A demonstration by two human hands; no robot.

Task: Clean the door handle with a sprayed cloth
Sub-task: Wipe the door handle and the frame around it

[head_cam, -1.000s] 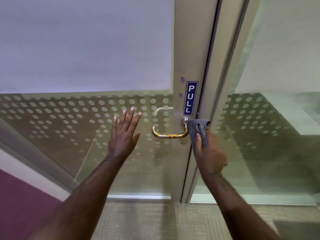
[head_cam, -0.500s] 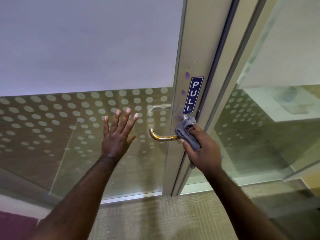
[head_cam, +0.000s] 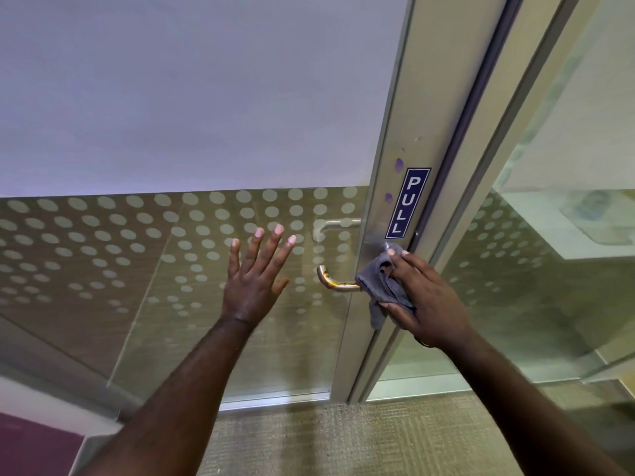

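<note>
Your right hand [head_cam: 424,304] has its fingers curled around a grey cloth [head_cam: 381,286], bunching it against the base of the door handle [head_cam: 338,282] where the lever meets the metal door frame [head_cam: 388,159]. Your left hand [head_cam: 254,280], at nine o'clock of the handle, is empty with fingers spread, flat toward the dotted glass panel [head_cam: 137,255]. You appear mid-wipe: the base is covered, while the brass-toned lever and its curved tip at nine o'clock of the cloth are bare. Next, you likely need to slide the cloth along the lever toward that tip. A blue sign [head_cam: 407,202] at twelve o'clock reads "PULL".
</note>
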